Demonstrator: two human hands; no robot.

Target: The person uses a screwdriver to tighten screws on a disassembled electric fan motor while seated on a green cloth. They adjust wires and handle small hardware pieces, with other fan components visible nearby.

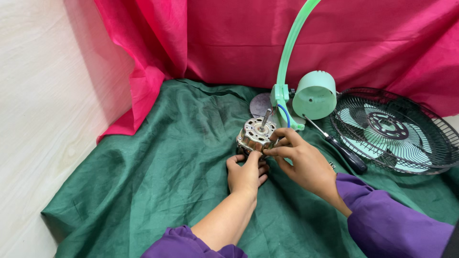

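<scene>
On the green cloth [158, 181], a metal fan motor [256, 134] is sitting shaft-up. Left hand [246, 173] is cupping its near base, fingers curled; right hand [301, 160] is pinching its rim. Beside them are lying a screwdriver [340, 149], mint housing [314, 95] and fan grille [397, 131].

A black wire fan guard [397, 131] lies far right on the green cloth [158, 177], a black-handled screwdriver [342, 150] just beside it, a pink drape [229, 38] behind.
</scene>
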